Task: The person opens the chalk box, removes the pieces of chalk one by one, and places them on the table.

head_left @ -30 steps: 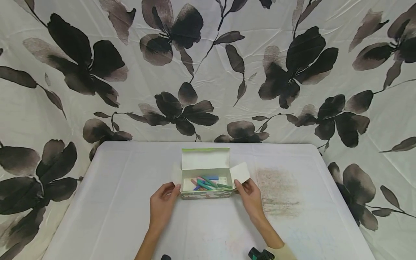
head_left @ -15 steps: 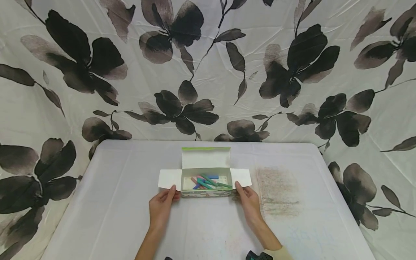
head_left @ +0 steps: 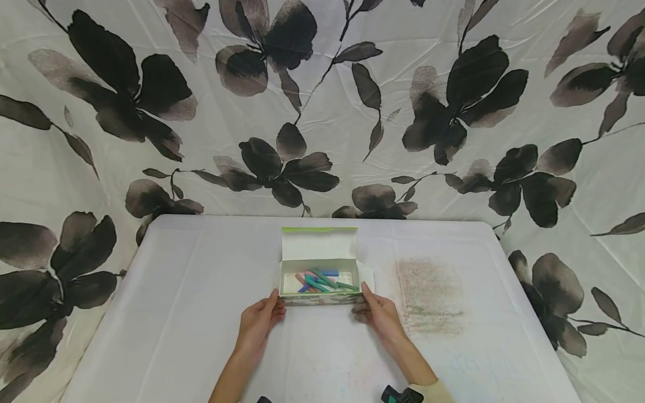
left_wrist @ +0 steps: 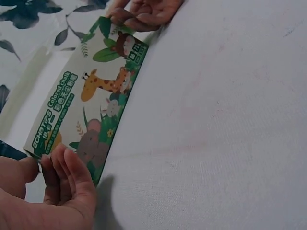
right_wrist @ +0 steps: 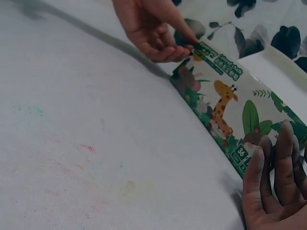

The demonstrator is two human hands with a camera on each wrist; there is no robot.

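A colored chalk box [head_left: 317,301] stands on the table with its lid [head_left: 319,244] tipped back. Inside lie several chalk sticks [head_left: 322,282] in blue, green and pink. My left hand [head_left: 256,326] pinches the box's left front corner, thumb at the rim and fingers at the printed front. At the opposite corner my right hand [head_left: 387,324] holds on with its thumb on the rim. The front panel [left_wrist: 98,91], with a giraffe and other animals, faces the left wrist camera. A white side flap [head_left: 368,275] shows low beside the right wall; the left flap is hidden.
The box rests on a white-covered table [head_left: 201,280]. A brownish smudge [head_left: 430,296] marks the cover right of the box, and faint colored chalk traces [right_wrist: 88,148] lie nearer the front. Behind hangs a floral cloth [head_left: 347,112].
Both side flaps lay spread outward half a second ago; now the left one is out of sight and the right one sits lower. Both hands have moved inward to the box's front corners.
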